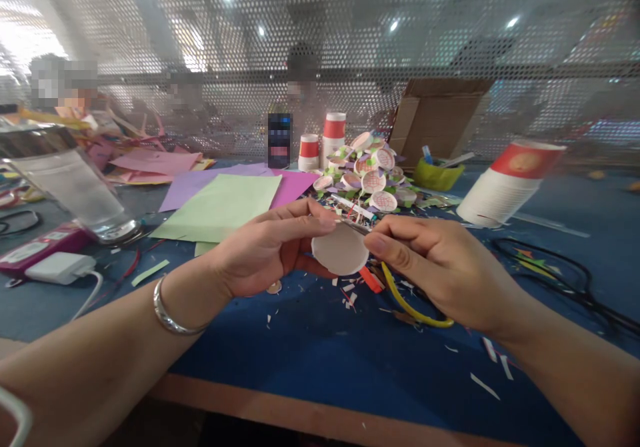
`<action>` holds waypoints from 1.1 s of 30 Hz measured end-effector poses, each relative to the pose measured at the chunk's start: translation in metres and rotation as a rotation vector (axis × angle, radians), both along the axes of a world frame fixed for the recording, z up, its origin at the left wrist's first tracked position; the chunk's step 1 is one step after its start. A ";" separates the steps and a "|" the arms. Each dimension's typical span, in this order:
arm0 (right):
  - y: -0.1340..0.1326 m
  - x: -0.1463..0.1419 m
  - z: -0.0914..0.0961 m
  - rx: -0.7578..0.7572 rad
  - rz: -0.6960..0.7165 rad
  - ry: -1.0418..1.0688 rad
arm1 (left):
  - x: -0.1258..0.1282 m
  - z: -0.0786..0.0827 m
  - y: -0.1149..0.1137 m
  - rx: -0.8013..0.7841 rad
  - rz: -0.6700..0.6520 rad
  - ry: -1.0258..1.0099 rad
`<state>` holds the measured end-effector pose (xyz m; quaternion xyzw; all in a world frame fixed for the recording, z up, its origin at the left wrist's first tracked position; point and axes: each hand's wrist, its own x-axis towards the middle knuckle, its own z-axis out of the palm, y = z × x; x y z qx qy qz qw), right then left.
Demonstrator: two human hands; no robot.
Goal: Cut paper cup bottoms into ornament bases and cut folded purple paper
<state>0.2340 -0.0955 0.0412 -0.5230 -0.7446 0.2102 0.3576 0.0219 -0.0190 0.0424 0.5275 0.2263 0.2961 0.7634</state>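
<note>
White paper disc (340,253) is up off the table, between the two hands, pale face toward the wearer. It's round, so no real long axis; reads wider than tall here. Left hand (270,237) has it: thumb on the far-left rim, fingers curled behind and under, so the disc lies just right of that palm. Right hand (435,260) is pinched, thumb against curled fingers, on a thin metal piece (356,227) that runs leftward along the disc's far rim toward the left thumb. That's the relation that matters: metal along the far edge, left hand nearer the disc, right thumb at its right edge; touching or just apart, can't tell. Yellow loop (407,305) sits below the right hand; can't tell if it joins the metal. Paper scraps (350,297) litter the blue tabletop (280,360) under the disc. Beyond: a heap of decorated discs (373,181). Left of the heap, a light green sheet (225,203) over purple ones, then a glass (80,187). Far right, a tilted stack of red-and-white cups (510,183).
</note>
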 end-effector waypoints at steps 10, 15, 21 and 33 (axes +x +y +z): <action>0.001 0.000 -0.001 0.066 -0.053 -0.096 | -0.001 -0.002 0.000 0.121 0.037 0.000; -0.001 0.000 -0.001 0.107 -0.058 -0.134 | 0.000 -0.001 0.001 0.143 0.002 -0.035; -0.001 0.001 -0.005 0.199 -0.055 -0.224 | -0.001 0.003 -0.001 0.172 0.042 0.035; -0.005 -0.002 -0.001 0.235 -0.051 -0.237 | -0.004 0.004 -0.001 0.048 0.014 0.093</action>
